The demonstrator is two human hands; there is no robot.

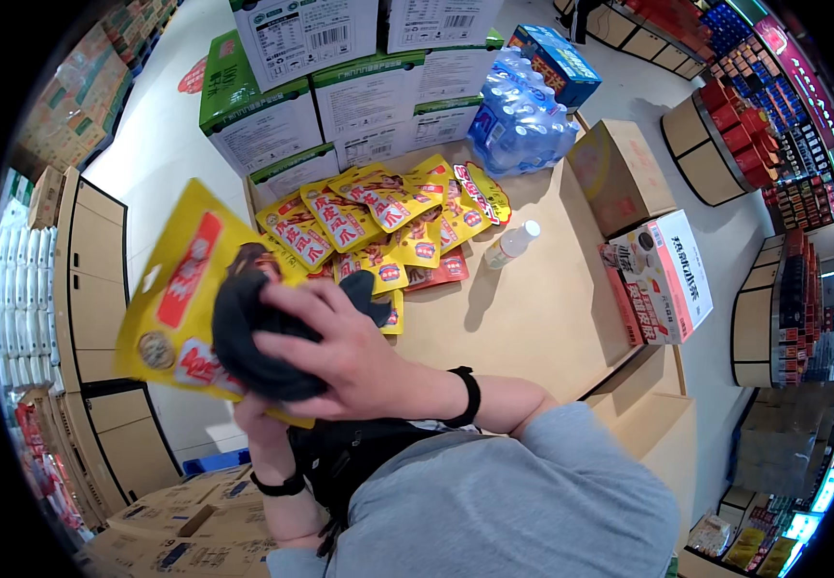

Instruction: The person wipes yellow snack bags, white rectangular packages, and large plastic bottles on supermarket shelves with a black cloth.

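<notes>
My right hand (355, 354) grips a dark grey cloth (262, 347) and presses it against the front of a large yellow food packet (153, 311). The packet is tilted at the left, clear of the table. From beneath, my left hand (262, 419) holds its lower edge; most of those fingers are hidden behind the packet and the cloth. Just beyond, several similar yellow packets (366, 209) lie in an overlapping pile on the wooden display table (525, 325). Under the pile's near side a red packet (446, 271) shows. To its right stands a clear bottle with a white cap (511, 246).
Stacked green-and-white cartons (363, 94) line the table's far side, beside shrink-wrapped water bottles (522, 115). A brown carton (626, 173) and a printed carton (659, 282) stand along the right edge. Cardboard boxes (200, 513) lie low at the left, near wooden cabinets (99, 267).
</notes>
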